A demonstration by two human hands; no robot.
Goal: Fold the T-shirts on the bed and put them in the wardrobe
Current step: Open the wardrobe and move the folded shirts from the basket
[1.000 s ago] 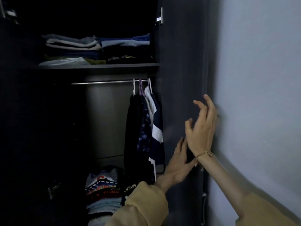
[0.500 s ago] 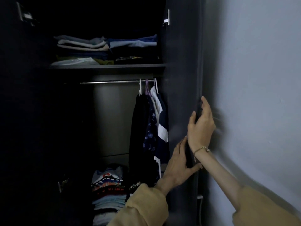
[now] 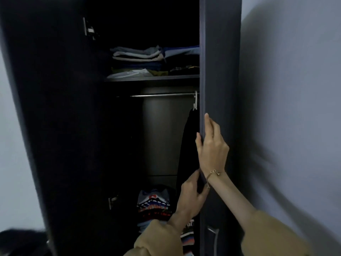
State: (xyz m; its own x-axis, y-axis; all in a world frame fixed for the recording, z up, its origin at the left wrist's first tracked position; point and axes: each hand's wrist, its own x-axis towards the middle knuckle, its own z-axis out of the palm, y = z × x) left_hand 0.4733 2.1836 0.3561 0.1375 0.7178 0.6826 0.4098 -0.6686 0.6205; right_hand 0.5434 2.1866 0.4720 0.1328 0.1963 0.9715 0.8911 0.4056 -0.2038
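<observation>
Dim wardrobe (image 3: 166,126), right door (image 3: 219,71) swung further closed, both hands gripping its edge

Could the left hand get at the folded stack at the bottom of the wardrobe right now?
Probably yes. The left hand grips the right door's edge just above the stack, and the opening between the doors still leaves a free path down to it.

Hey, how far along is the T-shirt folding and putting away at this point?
Done: folded stacks lie on the upper shelf and a folded pile lies at the wardrobe bottom. In hand: no shirt; the right hand and left hand both grip the right door by its edge. Left: the bed is out of view, so remaining shirts cannot be judged.
</observation>
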